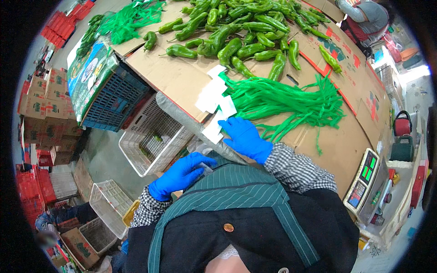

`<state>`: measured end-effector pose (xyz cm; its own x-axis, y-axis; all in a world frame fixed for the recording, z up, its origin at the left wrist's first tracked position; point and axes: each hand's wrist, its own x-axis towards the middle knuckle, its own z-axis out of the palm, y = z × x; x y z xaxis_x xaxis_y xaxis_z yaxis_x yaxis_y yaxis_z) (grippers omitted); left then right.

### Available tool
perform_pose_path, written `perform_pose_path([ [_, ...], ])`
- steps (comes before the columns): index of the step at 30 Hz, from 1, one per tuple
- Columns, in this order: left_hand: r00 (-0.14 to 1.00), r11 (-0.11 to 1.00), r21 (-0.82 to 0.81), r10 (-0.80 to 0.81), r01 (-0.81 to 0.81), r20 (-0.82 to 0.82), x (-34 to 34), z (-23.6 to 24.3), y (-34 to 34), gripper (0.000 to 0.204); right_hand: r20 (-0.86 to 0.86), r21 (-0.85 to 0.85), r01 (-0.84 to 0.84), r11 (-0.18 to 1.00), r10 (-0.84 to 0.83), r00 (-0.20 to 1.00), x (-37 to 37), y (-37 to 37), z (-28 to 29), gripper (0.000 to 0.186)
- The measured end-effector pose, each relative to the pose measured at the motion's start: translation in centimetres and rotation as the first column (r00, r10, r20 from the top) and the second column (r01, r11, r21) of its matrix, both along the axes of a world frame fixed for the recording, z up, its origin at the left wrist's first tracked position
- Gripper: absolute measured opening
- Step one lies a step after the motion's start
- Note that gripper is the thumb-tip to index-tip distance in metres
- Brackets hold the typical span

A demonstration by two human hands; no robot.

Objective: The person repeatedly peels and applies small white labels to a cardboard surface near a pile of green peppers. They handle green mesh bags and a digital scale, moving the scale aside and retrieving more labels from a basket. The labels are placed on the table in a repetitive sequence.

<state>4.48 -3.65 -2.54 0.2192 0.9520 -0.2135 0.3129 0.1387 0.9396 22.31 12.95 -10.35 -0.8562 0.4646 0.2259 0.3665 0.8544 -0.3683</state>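
My right hand point(245, 135), in a blue glove, lies flat on the cardboard-covered table point(173, 77), with its fingers on a small white paper label point(214, 132). More white labels point(211, 93) lie just beyond it. My left hand point(181, 174), also gloved in blue, is below the table edge and pinches a small clear plastic piece point(205, 169) against my striped apron. A bundle of green ties point(287, 102) lies right of the labels. A heap of green peppers point(236, 32) fills the far part of the table.
A white plastic crate point(154, 136) and a blue crate point(114, 98) sit under the table's left edge. A digital scale point(366, 179) stands at right. Another person point(364, 18) works at the far right. Stacked cardboard boxes point(45, 109) and red crates point(34, 191) line the left.
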Motion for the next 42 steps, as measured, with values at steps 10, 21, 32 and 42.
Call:
perform_pose_path([
  [10,0.885,0.879,-0.120,0.465,-0.461,0.008,-0.1,-1.3,1.1,0.014,-0.279,-0.819,-0.118,0.561,-0.211,0.937,1.5,1.8,0.8,0.022],
  [21,0.908,0.912,-0.074,0.390,-0.404,-0.152,0.9,0.9,5.7,0.025,-0.307,-0.760,-0.240,0.604,-0.008,0.952,2.1,0.8,4.7,0.021],
  [32,0.923,0.919,-0.111,0.365,-0.378,-0.126,0.9,0.3,5.9,0.025,-0.326,-0.704,-0.273,0.656,0.043,0.944,2.1,0.7,4.6,0.022],
  [42,0.983,0.979,-0.089,0.186,-0.185,0.004,0.4,-0.4,6.0,0.028,-0.271,-0.905,-0.273,0.326,0.052,0.961,0.7,1.8,4.4,0.025],
])
